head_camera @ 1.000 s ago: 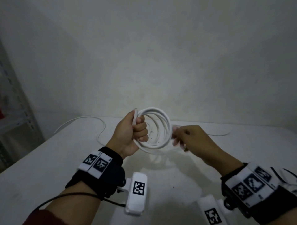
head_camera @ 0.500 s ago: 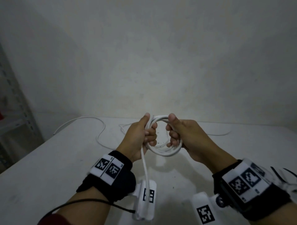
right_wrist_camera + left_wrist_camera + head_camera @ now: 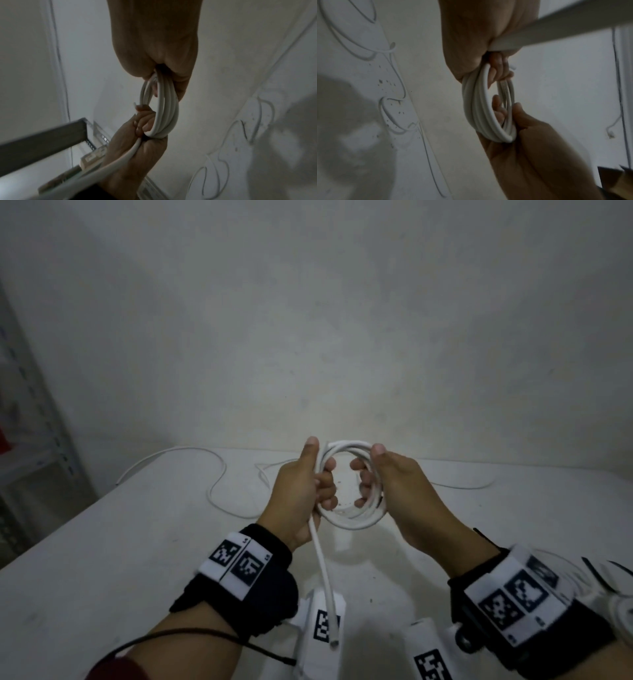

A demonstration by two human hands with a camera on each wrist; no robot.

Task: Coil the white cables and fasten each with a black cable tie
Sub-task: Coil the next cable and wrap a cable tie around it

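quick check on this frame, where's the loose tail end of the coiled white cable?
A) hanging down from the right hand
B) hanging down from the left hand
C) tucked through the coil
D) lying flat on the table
B: the loose tail drops out of the bottom of the left hand toward the wrist, while the right hand grips only the other side of the coil.

Both arms reach forward, the left hand (image 3: 301, 491) and right hand (image 3: 394, 487) raised side by side, fingers curled, thumbs up.
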